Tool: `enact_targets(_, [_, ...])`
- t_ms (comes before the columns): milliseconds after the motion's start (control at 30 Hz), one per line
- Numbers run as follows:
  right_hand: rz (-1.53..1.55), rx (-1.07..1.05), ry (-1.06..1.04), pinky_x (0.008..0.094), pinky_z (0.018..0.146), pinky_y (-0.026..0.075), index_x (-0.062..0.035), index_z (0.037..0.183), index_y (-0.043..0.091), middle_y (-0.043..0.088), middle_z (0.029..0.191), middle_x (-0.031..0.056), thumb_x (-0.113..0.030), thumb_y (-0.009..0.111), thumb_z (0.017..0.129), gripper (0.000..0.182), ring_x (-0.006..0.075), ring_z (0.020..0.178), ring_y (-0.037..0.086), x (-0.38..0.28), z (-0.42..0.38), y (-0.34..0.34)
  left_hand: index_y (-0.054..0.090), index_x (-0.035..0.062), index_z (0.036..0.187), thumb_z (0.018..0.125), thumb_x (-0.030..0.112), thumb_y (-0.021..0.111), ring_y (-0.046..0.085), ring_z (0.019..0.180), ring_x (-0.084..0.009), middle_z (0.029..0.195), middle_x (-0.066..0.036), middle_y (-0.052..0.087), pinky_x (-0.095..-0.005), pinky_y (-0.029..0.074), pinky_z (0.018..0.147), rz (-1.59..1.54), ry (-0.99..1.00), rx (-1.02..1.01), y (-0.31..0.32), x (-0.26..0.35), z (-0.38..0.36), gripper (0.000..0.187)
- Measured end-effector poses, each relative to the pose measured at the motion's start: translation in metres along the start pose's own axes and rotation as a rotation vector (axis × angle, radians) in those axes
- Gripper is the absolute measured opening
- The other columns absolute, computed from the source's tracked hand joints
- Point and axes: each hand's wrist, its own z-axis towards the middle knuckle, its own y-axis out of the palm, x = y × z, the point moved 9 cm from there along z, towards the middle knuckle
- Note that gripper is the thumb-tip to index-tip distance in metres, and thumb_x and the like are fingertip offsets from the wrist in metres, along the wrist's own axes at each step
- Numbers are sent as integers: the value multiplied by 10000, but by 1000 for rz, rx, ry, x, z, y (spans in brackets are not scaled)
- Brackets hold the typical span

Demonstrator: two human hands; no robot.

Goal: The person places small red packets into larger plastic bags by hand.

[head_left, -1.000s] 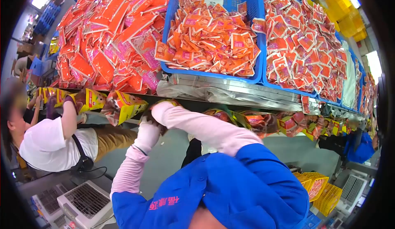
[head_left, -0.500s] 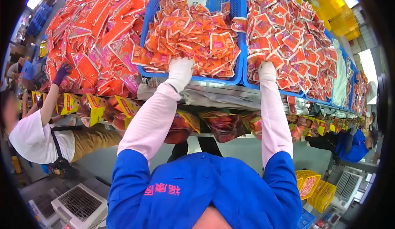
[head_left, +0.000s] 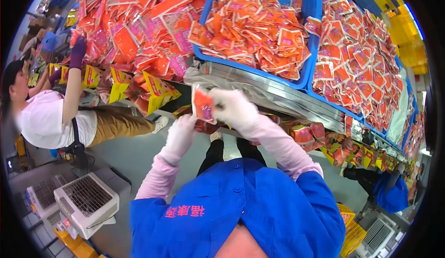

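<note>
We hold one small red sachet [head_left: 202,106] between our gloved hands — right hand [head_left: 232,108] pinching its top edge, left hand [head_left: 180,135] closed on the lower corner. It looks light, limp and slick, so the sealed edges seem the best hold. Just above the grip, the blue basket [head_left: 303,75] rim and shelf edge [head_left: 278,101] crowd us; below is open room.

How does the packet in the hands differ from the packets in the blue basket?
The held packet is a single one, upright between the left hand and right hand; the basket packets lie heaped flat in the blue basket. The held packet hangs below the shelf edge; the basket packets sit on top. Both are small and orange-red.
</note>
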Motion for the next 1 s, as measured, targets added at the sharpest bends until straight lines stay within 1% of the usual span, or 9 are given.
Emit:
enact_targets(167, [-618, -833, 55, 429, 863, 569, -95, 1132, 727, 730, 1115, 142, -204, 722, 819, 331, 356, 1007, 706, 17, 28, 160, 709, 15, 1065, 702, 340, 812, 536, 1272, -370, 1231, -223, 637, -473, 413, 1079, 418, 233, -38, -10, -2, -23, 498])
enact_targets(300, [-405, -621, 327, 438, 914, 567, -63, 1141, 736, 709, 1230, 168, -281, 668, 885, 343, 281, 1124, 697, 111, 87, 243, 671, 92, 765, 745, 110, 613, 653, 877, -240, 767, -63, 654, -460, 417, 1088, 321, 417, 117, 8, -20, -21, 64])
enact_targets(467, [-441, -671, 71, 456, 821, 534, -74, 1094, 694, 706, 910, 182, -210, 629, 877, 264, 354, 904, 693, 50, 94, 148, 684, 89, 808, 768, 201, 703, 649, 825, -265, 759, -81, 654, -453, 458, 979, 365, 351, 34, -45, -5, -1, 121])
enact_targets(500, [-234, -443, -79, 441, 812, 538, -58, 1083, 693, 694, 910, 207, -192, 635, 850, 275, 361, 921, 687, 17, 69, 84, 680, 85, 788, 758, 226, 746, 643, 810, -285, 756, -87, 651, -445, 478, 905, 392, 316, -78, -49, -2, 5, 159])
enact_targets(533, [-104, -374, 55, 416, 825, 544, -72, 1121, 703, 714, 962, 190, -188, 642, 840, 310, 338, 946, 697, -6, 37, 9, 681, 93, 775, 758, 289, 788, 631, 791, -302, 752, -99, 645, -444, 478, 813, 397, 254, -213, -56, 6, 19, 223])
enact_targets(667, [-575, 639, 820, 411, 869, 561, -59, 1170, 700, 734, 1024, 176, -204, 690, 836, 364, 322, 946, 714, 143, -124, -248, 658, 77, 842, 832, 222, 753, 632, 830, -327, 813, -99, 651, -436, 496, 769, -85, 481, 289, -92, 108, 112, 173])
enact_targets(733, [-892, 508, 958, 439, 899, 564, -61, 1171, 671, 708, 1071, 222, -225, 651, 883, 332, 358, 1008, 701, 205, -164, -281, 680, 85, 892, 871, 373, 734, 661, 866, -328, 853, -106, 682, -434, 504, 790, -87, 484, 376, -51, 148, 178, 294])
enact_targets(800, [-1094, 405, 987, 449, 914, 570, -81, 1130, 671, 690, 1120, 226, -227, 618, 919, 262, 356, 1065, 694, 279, -160, -270, 709, 105, 935, 848, 539, 714, 711, 823, -333, 846, -126, 725, -463, 535, 764, 197, 184, -19, 25, 164, 252, 443])
enact_targets(1000, [-776, 420, 921, 483, 858, 557, -23, 844, 707, 679, 1060, 233, -241, 674, 839, 221, 393, 1004, 678, 284, -169, -278, 699, 115, 989, 926, 255, 613, 690, 857, -374, 895, -140, 717, -482, 534, 726, -180, 348, 271, 2, 145, 235, 175])
